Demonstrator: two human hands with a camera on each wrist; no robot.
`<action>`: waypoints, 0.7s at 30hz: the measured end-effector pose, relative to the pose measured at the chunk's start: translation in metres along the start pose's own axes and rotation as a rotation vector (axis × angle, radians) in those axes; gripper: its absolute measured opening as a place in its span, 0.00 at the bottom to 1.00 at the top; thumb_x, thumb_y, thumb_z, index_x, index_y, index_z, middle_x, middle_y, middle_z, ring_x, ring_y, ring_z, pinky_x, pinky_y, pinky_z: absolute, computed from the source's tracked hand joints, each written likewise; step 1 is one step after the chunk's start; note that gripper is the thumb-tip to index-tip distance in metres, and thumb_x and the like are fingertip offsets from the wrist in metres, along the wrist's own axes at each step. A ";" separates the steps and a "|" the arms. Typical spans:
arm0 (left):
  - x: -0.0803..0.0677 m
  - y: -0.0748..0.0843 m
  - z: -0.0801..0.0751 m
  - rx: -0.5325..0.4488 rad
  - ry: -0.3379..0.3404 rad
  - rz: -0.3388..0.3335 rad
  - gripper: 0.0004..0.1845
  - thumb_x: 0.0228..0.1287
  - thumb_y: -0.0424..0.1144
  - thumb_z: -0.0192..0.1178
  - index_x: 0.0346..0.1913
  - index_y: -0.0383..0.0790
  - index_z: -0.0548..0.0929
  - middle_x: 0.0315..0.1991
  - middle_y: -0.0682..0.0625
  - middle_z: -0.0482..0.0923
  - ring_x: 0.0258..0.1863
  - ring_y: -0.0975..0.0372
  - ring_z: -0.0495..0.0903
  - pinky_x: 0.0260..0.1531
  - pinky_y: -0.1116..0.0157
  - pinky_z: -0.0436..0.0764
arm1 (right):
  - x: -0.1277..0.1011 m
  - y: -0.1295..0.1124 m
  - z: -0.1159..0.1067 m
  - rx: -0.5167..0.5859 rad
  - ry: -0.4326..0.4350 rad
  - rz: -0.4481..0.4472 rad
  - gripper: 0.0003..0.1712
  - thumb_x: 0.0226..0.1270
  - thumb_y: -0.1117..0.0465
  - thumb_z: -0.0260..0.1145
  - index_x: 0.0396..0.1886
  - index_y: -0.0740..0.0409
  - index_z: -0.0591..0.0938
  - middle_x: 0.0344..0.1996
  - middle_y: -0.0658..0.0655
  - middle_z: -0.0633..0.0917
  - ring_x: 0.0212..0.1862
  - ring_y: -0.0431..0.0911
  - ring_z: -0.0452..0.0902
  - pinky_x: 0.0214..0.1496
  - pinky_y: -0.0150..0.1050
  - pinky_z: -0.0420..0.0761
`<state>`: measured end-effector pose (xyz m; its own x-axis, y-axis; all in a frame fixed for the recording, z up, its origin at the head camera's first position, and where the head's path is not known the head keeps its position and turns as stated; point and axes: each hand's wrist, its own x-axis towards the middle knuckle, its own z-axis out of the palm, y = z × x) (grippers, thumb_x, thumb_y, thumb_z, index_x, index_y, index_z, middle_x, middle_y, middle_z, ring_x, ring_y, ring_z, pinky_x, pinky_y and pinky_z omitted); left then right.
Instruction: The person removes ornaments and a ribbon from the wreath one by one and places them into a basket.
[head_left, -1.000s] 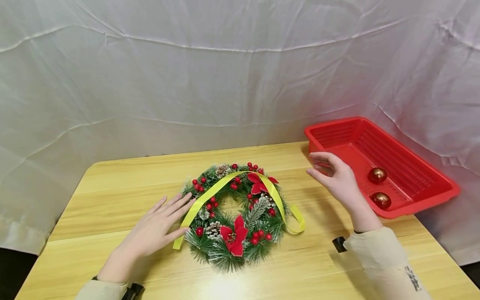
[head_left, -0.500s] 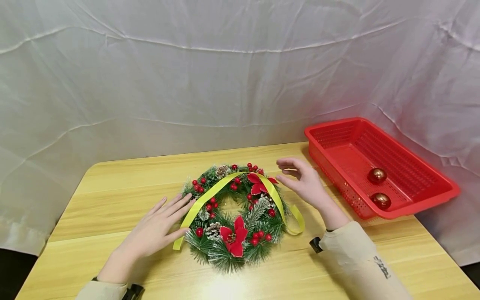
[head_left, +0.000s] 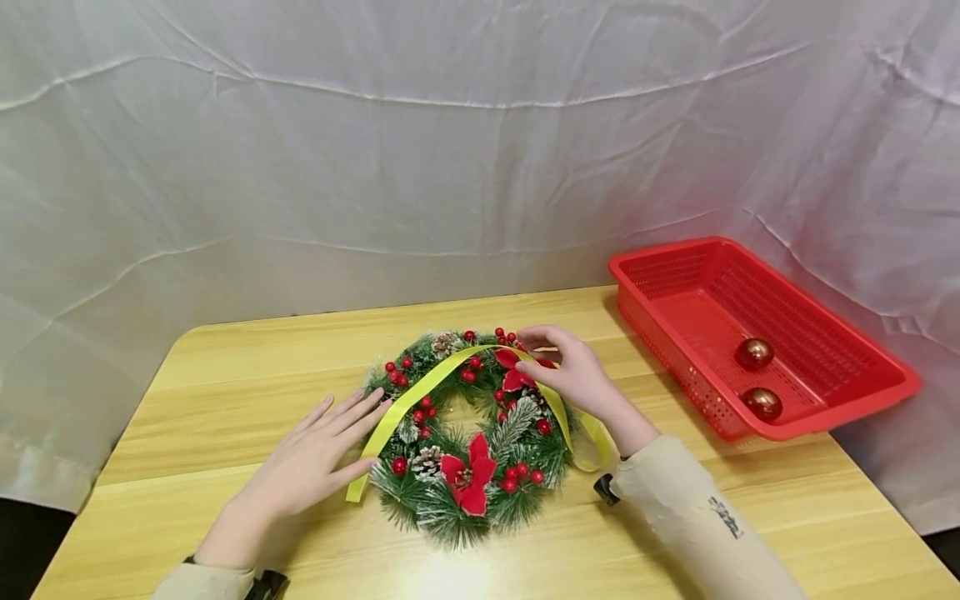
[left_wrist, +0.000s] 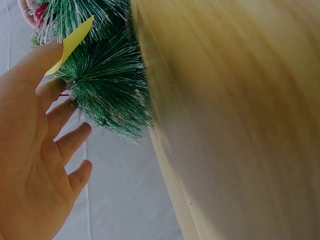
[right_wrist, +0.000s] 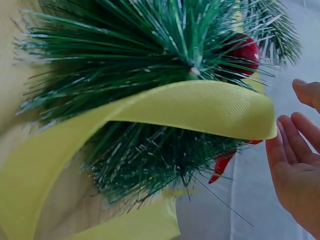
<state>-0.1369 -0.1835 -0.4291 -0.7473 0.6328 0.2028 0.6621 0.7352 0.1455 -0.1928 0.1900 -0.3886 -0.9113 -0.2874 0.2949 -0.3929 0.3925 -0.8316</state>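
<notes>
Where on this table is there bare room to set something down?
Bare wood lies behind the wreath toward the backdrop, on the table's left beyond the left hand, and along the front edge. It is crowded between the right hand and the red basket.

Light wooden desk point(head_left: 225, 400), grain running side to side, rounded far-left corner. Wreath point(head_left: 468, 433) lies flat near centre, yellow ribbon point(head_left: 420, 392) draped over it. Red basket point(head_left: 832, 408) at 2 o'clock from the wreath, overhanging the right edge.
</notes>
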 end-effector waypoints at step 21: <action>-0.001 0.000 0.000 -0.006 -0.014 -0.015 0.37 0.69 0.62 0.48 0.76 0.53 0.53 0.75 0.55 0.49 0.72 0.54 0.52 0.72 0.57 0.36 | 0.007 0.009 0.009 -0.134 -0.009 0.049 0.19 0.60 0.67 0.69 0.52 0.64 0.81 0.48 0.58 0.83 0.49 0.51 0.79 0.50 0.44 0.81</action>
<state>-0.1362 -0.1836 -0.4296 -0.7577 0.6252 0.1871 0.6512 0.7432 0.1538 -0.2014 0.1841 -0.3985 -0.9289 -0.2726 0.2508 -0.3615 0.5196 -0.7742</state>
